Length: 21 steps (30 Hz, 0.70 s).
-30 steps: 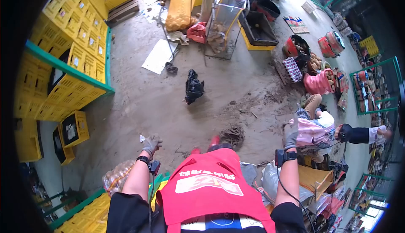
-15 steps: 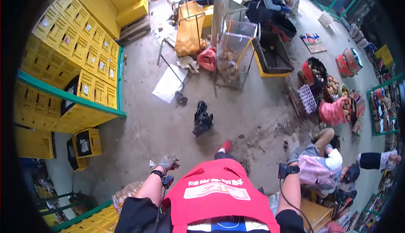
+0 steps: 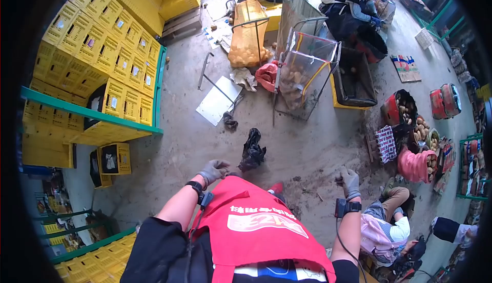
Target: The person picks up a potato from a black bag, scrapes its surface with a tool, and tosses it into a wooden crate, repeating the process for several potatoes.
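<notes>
My left hand [image 3: 214,172], in a grey glove, hangs in the air beside my red apron [image 3: 256,216]. Its fingers are loosely bent and apart, with nothing seen in them. On the other side, my right hand [image 3: 349,182], also gloved, hovers over the soil-marked floor with loosely curved fingers and holds nothing visible. A crumpled black plastic bag [image 3: 252,150] lies on the floor just ahead of my left hand, not touched by it. Below the apron, one red shoe [image 3: 277,187] shows.
Stacked yellow crates [image 3: 110,47] fill the left side. Ahead stand framed mesh bags of potatoes [image 3: 246,55] and a black-lined crate [image 3: 353,98]. A pink sack [image 3: 415,165] and potato baskets are at right. One person [image 3: 382,234] crouches close at right; another [image 3: 353,11] works at the back.
My left hand has moved forward and in toward the apron's front, and my right hand's fingers have curled more. The view has shifted, and the black bag now lies closer to my body.
</notes>
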Motion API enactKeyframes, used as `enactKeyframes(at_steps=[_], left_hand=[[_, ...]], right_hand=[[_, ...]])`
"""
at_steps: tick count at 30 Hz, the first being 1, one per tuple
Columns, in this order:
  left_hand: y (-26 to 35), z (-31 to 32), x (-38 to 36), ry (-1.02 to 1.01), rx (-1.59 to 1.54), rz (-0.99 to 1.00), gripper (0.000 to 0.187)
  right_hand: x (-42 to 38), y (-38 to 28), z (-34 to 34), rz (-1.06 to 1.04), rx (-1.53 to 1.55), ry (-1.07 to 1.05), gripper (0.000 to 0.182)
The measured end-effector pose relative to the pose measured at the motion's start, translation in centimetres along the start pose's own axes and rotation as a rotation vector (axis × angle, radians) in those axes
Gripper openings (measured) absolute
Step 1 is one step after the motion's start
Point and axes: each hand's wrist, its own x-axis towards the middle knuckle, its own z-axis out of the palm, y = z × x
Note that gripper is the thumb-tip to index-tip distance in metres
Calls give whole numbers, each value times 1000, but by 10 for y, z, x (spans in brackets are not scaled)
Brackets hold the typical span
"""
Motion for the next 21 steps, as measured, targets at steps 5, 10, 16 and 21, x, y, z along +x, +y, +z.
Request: enactKeyframes(at_steps=[5, 10, 16, 21], left_hand=[[27, -66, -5, 129, -142, -168, 34], [-49, -189, 16, 221, -236, 39, 37], [-50, -416, -14, 373, -806, -223, 40], [1, -579, -30, 708, -628, -24, 41]], right_hand=[[-1, -51, 115, 13, 73, -87, 35], [18, -141, 290, -52, 13, -238, 32], [20, -278, 550, -336, 76, -439, 36], [34, -382, 747, -409, -1, -497, 33]])
